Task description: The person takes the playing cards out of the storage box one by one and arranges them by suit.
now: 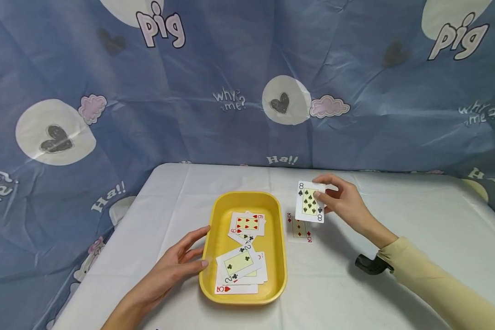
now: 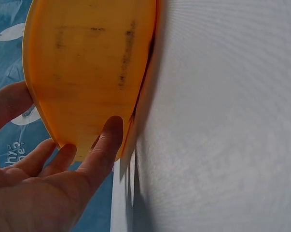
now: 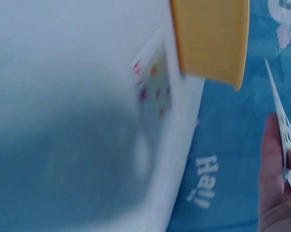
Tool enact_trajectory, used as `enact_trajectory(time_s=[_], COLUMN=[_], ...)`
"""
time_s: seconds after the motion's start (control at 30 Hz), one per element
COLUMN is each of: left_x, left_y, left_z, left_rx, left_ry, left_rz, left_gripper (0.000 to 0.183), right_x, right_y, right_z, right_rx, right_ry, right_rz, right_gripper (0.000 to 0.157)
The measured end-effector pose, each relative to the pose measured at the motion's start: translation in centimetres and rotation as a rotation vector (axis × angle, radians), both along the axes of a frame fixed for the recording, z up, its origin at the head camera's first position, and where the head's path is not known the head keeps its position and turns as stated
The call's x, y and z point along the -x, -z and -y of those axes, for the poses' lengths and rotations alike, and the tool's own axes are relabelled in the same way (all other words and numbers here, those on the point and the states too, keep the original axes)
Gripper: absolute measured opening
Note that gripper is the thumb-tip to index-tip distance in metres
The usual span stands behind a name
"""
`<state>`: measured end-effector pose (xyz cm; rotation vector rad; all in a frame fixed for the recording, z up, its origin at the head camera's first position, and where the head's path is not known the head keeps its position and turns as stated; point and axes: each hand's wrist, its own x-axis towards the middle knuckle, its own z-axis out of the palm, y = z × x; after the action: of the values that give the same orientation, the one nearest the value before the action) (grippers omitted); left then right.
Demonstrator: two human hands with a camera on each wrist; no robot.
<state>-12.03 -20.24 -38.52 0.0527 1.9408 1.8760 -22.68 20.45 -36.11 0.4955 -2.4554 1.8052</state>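
My right hand [image 1: 346,204] pinches an eight of spades playing card [image 1: 310,201] between thumb and fingers, held up above the table. In the right wrist view that eight of spades [image 3: 283,121] is seen nearly edge-on. Below it, a diamonds card [image 1: 299,231] lies on the table beside the yellow tray [image 1: 275,256]. My left hand [image 1: 169,263] touches the tray's left side with its fingertips, fingers extended. Up close in the left wrist view, the thumb [image 2: 106,145] lies against the tray's outer wall [image 2: 87,63].
Inside the tray lie several face-up cards, among them a six of hearts [image 1: 247,223], a two of clubs [image 1: 238,263] and a three of hearts [image 1: 243,289]. A white cloth [image 1: 416,206] covers the table. Behind it hangs a blue printed sheet [image 1: 231,55].
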Motion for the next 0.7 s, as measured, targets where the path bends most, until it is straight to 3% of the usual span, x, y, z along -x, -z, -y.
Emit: enact_trajectory(time_s=[0.3, 0.53, 0.7], left_x=[0.0, 0.0, 0.1], left_y=[0.0, -0.1, 0.0], left_z=[0.0, 0.0, -0.1], left_rx=[0.011, 0.003, 0.010], left_ry=[-0.012, -0.015, -0.019], left_rz=[0.012, 0.012, 0.023], left_gripper=[0.072, 0.072, 0.073], right_x=[-0.5, -0.1, 0.2], right_y=[1.9, 2.8, 3.1], right_z=[-4.0, -5.2, -5.6], right_rx=[-0.260, -0.501, -0.588], right_ry=[-0.054, -0.072, -0.099], right_rz=[0.125, 0.013, 0.036], right_gripper=[0.031, 0.026, 0.024])
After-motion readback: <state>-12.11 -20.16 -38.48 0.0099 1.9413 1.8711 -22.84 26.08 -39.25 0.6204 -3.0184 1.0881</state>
